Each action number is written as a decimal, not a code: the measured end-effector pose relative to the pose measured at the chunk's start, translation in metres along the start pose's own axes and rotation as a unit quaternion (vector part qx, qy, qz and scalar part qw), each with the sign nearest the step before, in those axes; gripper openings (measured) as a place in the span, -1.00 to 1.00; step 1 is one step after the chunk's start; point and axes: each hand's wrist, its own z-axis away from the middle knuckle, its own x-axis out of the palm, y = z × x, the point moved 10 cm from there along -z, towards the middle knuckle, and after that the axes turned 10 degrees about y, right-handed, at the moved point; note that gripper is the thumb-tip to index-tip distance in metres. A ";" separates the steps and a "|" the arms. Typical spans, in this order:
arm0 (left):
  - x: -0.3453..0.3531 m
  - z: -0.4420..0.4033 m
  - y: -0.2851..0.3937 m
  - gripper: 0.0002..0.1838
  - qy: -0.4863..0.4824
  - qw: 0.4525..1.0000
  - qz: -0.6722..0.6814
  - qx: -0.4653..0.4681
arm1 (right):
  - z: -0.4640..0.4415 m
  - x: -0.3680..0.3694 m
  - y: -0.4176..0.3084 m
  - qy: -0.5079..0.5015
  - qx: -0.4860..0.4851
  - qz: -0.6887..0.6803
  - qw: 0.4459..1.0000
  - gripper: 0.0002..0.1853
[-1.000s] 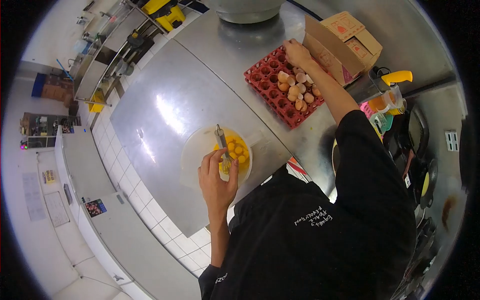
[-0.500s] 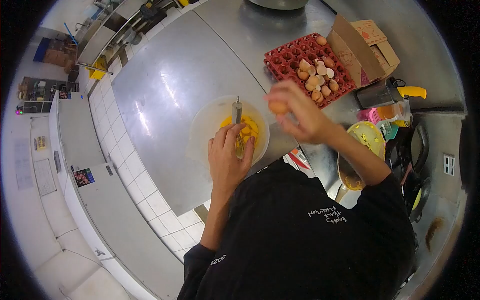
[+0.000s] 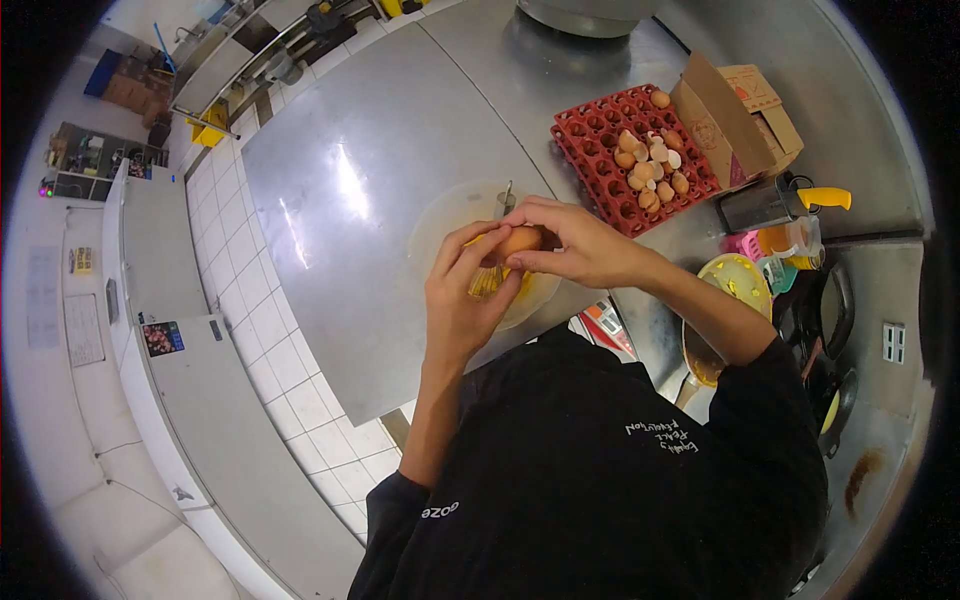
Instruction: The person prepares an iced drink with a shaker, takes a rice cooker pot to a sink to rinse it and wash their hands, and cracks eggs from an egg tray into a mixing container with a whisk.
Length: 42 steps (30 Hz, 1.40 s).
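Note:
A brown egg [image 3: 521, 241] is held above a translucent bowl [image 3: 428, 232]. My right hand [image 3: 585, 245] grips the egg between thumb and fingers. From the other side, the bent fingers of my left hand [image 3: 462, 285] meet it, so both hands are closed on it. Yellow yolk shows inside the bowl, partly hidden under my hands. A metal whisk [image 3: 507, 203] stands in the bowl, its handle leaning out at the far side and its wires visible below my left fingers.
To the right, a red egg tray [image 3: 590, 150] carries cracked shells and a few eggs. Beside it lies an open cardboard box [image 3: 730, 120]. A yellow-handled container [image 3: 770, 200], a used pan [image 3: 735, 280] and dark pans sit farther right. A large pot [image 3: 585, 15] stands at the back.
My right hand has brought the egg left, from beside the bowl to over it. My left hand has risen from the whisk to the egg. The view has shifted slightly.

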 end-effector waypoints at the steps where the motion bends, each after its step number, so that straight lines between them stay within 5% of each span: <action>1: -0.003 0.000 0.000 -0.50 0.004 1.000 -0.002 0.001 | -0.004 0.006 0.006 -0.028 0.017 -0.045 0.998 -0.60; 5: -0.013 0.006 -0.008 -0.52 0.010 1.000 -0.013 -0.013 | -0.009 0.021 0.015 -0.118 0.096 -0.138 0.979 -0.56; 9: -0.020 0.006 -0.009 -0.47 -0.007 0.999 -0.053 -0.001 | -0.014 0.020 0.013 -0.123 0.052 -0.121 0.984 -0.58; 12: -0.026 0.005 0.006 -0.47 -0.043 0.982 -0.175 0.048 | -0.015 0.011 -0.013 -0.091 -0.083 0.073 0.990 -0.52; 14: -0.030 0.005 0.002 -0.51 -0.049 0.976 -0.208 0.044 | -0.010 0.014 -0.028 -0.040 -0.198 0.299 0.932 -0.50; 16: -0.028 0.005 -0.001 -0.55 -0.057 0.968 -0.239 0.042 | -0.007 0.009 -0.032 -0.009 -0.226 0.307 0.924 -0.49; 17: -0.033 0.004 -0.012 -0.60 -0.029 0.991 -0.122 -0.048 | -0.005 0.005 -0.038 0.023 -0.256 0.317 0.913 -0.48; 21: -0.008 0.006 -0.040 -0.65 -0.013 0.971 0.105 -0.216 | -0.001 -0.004 -0.024 0.033 -0.126 0.092 0.987 -0.49; 22: -0.001 0.004 -0.037 -0.65 -0.026 0.970 0.113 -0.214 | 0.001 -0.004 -0.015 0.025 -0.069 0.028 0.997 -0.49; 24: 0.001 -0.012 -0.008 -0.57 -0.032 0.997 -0.027 -0.060 | 0.009 -0.010 0.006 0.027 -0.010 -0.036 0.999 -0.48; 29: 0.020 0.000 -0.007 -0.52 -0.054 0.992 -0.043 -0.103 | 0.027 -0.099 0.086 0.264 0.007 -0.168 0.950 -0.52; 32: 0.029 0.017 -0.014 -0.54 -0.081 0.986 -0.110 -0.094 | 0.022 -0.184 0.154 0.329 0.064 -0.018 0.942 -0.58; 34: 0.034 0.020 -0.003 -0.59 -0.085 0.973 -0.215 -0.009 | 0.020 -0.222 0.187 0.357 0.117 0.002 0.927 -0.55; 36: 0.037 0.021 -0.007 -0.59 -0.086 0.972 -0.219 -0.011 | 0.002 -0.246 0.217 0.334 0.003 0.221 0.916 -0.51; 37: 0.038 0.019 -0.010 -0.58 -0.083 0.971 -0.223 -0.014 | -0.008 -0.260 0.242 0.338 0.000 0.218 0.916 -0.51; 40: 0.036 0.020 -0.012 -0.59 -0.072 0.971 -0.229 -0.022 | -0.025 -0.307 0.297 0.384 0.048 0.281 0.878 -0.49; 42: 0.037 0.020 -0.013 -0.60 -0.071 0.968 -0.238 -0.024 | -0.034 -0.325 0.341 0.331 0.187 0.419 0.825 -0.52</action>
